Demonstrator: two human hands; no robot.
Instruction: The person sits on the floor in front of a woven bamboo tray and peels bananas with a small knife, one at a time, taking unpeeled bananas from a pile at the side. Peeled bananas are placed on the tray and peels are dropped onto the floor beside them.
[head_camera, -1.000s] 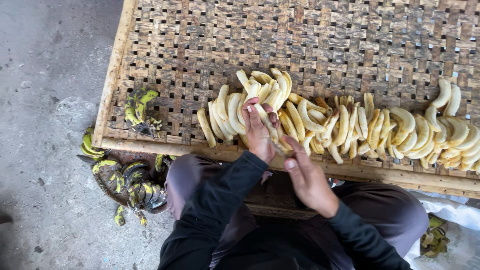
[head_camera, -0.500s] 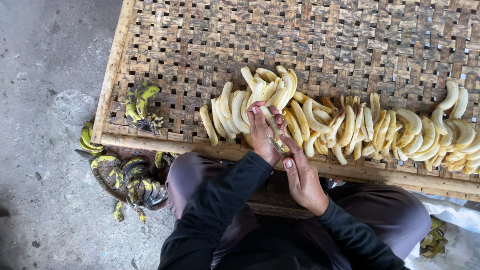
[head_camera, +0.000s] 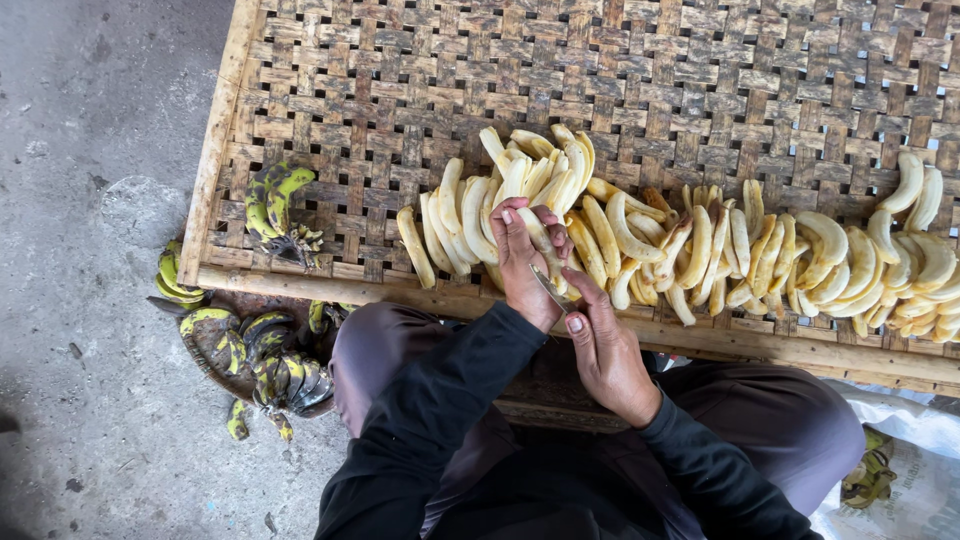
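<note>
Two hands are seen at the near edge of a woven tray. A peeled banana is gripped in the left hand, fingers closed around it. A thin blade is held against it by the right hand, also closed. Peeled bananas are heaped along the near edge. Peels lie on the floor by the tray's near left corner.

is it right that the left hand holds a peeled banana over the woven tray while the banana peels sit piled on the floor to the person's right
Not quite. The head view shows the banana peels piled on the floor to the person's left, not right. The left hand does hold a peeled banana over the woven tray.
</note>
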